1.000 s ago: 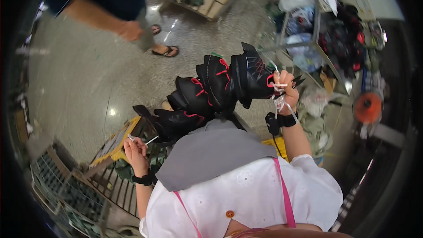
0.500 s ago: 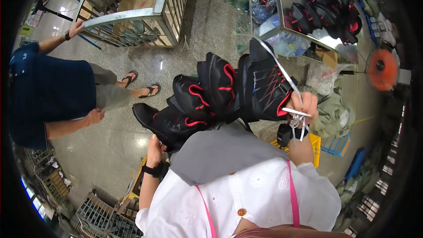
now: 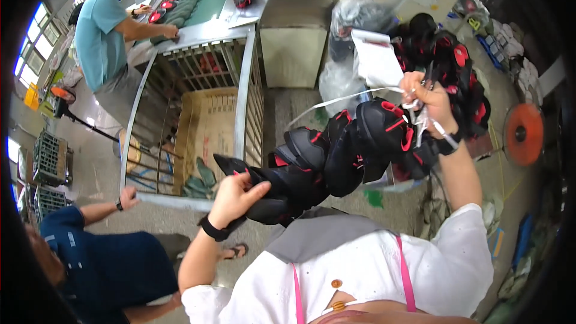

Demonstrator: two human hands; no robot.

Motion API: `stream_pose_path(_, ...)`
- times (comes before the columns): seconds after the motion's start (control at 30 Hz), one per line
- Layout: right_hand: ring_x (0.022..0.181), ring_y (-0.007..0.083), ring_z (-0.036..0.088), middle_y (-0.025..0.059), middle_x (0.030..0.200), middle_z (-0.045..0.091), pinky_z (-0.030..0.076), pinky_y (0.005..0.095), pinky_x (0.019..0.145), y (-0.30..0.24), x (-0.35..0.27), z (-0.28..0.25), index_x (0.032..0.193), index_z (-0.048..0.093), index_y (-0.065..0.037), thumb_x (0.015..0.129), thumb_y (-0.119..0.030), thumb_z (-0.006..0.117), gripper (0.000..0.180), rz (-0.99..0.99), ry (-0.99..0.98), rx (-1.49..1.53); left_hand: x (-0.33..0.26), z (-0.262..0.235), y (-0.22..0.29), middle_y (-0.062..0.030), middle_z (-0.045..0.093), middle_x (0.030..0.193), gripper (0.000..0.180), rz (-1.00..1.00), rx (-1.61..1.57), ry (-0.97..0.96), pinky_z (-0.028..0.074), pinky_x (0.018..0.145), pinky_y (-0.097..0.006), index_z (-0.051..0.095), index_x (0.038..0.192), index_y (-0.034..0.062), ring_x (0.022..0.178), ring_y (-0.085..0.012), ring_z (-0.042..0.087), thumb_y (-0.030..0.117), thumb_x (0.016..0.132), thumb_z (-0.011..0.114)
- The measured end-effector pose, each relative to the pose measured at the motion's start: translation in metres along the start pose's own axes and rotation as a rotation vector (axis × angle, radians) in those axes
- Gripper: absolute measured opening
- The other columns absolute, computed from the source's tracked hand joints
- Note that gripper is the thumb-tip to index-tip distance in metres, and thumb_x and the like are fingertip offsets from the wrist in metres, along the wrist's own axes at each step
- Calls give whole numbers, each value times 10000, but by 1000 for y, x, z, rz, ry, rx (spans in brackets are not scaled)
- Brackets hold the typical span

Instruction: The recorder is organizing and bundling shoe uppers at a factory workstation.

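Note:
A bundle of black shoe uppers (image 3: pixel 342 162) with red edging stretches between my two hands, in front of my grey apron. My left hand (image 3: pixel 234 201) is closed on the uppers at the left end, thumb on top. At the right end my right hand (image 3: pixel 426 96) is raised and closed on a white string (image 3: pixel 354 94); loops and loose ends hang below the fingers, and one length trails off to the left. Whether these fingers also hold an upper is hidden. More black and red uppers (image 3: pixel 465 66) are heaped just beyond my right hand.
A metal-barred cart (image 3: pixel 240 114) with cardboard and some green pieces inside stands ahead left. A person in navy (image 3: pixel 114 264) has a hand on its near rail; another in light blue (image 3: pixel 102 48) stands beyond. Plastic bags (image 3: pixel 342 87) and an orange fan (image 3: pixel 523 133) are to the right.
The view has swung toward the cart and worktable. Both my hands and the bundle are farther from my body, the right hand raised toward the heap. The cart appears nearer.

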State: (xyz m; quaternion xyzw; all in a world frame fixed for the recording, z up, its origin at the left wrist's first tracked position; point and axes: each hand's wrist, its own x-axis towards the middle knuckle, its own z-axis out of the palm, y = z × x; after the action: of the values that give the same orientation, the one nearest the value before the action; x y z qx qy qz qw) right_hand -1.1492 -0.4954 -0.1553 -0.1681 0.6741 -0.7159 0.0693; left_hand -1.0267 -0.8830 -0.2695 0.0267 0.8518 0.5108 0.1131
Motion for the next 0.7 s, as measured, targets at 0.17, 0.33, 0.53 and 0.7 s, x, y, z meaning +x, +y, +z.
stream_pose_path(0.17, 539, 44, 430, -4, 662, 510, 335, 170, 479, -31, 126, -49, 739, 507, -74, 864, -231, 539, 203, -5, 85, -178, 145, -63, -7, -213, 533, 565, 708, -360, 276, -111, 442, 597, -375, 559, 685, -132, 612, -284, 592, 554, 827, 454)
stream_pose_path(0.33, 885, 233, 617, 48, 669, 518, 433, 179, 519, -31, 263, -69, 754, 476, -39, 915, -207, 458, 233, -38, -32, 16, 274, -84, -21, -24, 556, 666, 478, -244, -375, 230, 401, 538, -284, 581, 784, -101, 584, -105, 476, 354, 893, 483)
stream_pose_path(0.53, 908, 315, 584, 87, 699, 494, 536, 339, 725, 17, 422, -156, 773, 481, 17, 922, -167, 429, 242, -175, 203, 600, 426, -119, 38, 22, 466, 582, 518, 45, -89, 841, 320, 480, -279, 521, 651, -51, 555, -76, 375, 399, 900, 465)
stream_pose_path(0.7, 676, 217, 512, 88, 715, 476, 457, 309, 639, 23, 541, -160, 747, 451, -23, 921, -182, 394, 243, -481, 102, 706, 547, -142, 29, -204, 469, 1204, 548, 577, 45, 1239, 305, 952, -351, 425, 1166, -96, 1115, -274, 449, 388, 909, 428)
